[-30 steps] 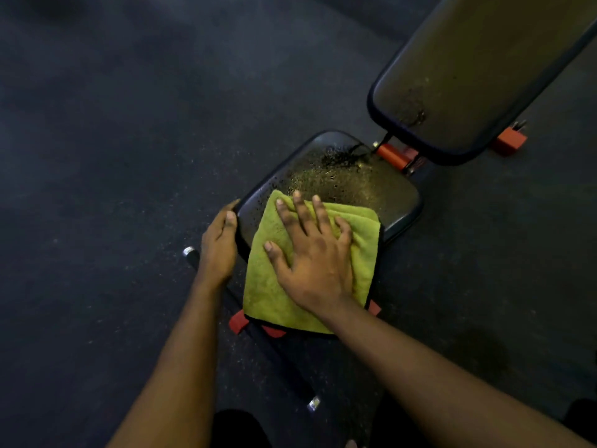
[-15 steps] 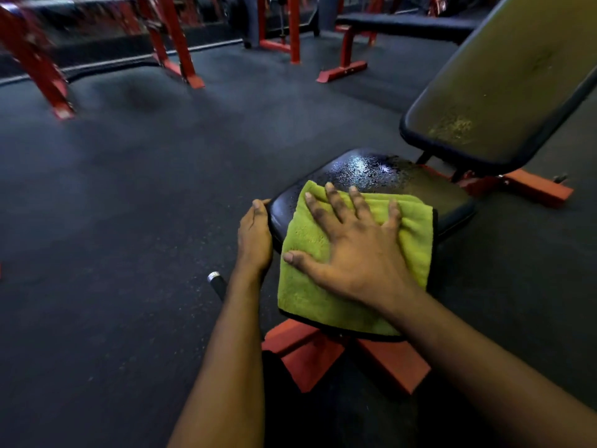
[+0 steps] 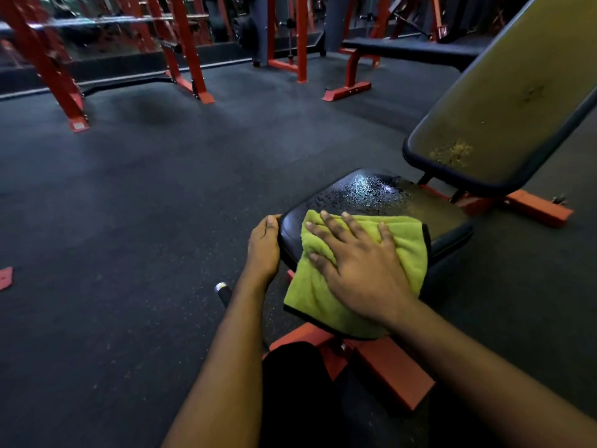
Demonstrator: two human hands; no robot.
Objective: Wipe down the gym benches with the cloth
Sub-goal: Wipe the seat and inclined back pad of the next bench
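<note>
Bunched cloth (image 3: pixel 409 253) slightly on seat pad (image 3: pixel 371 193) under flat, spread right hand (image 3: pixel 358 270); gripping seat pad's left edge with left hand (image 3: pixel 263 247).

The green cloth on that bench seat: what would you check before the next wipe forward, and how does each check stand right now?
1. Right hand flat on the cloth: ok, spread and pressing.
2. Left hand steadying the seat pad: ok, it holds the pad's left edge.
3. Seat pad dry ahead of the cloth: not ok, droplets glisten there.
4. Backrest clean: not ok, speckled residue near its lower end.
5. Cloth's underside clean: cannot tell, hidden.
</note>
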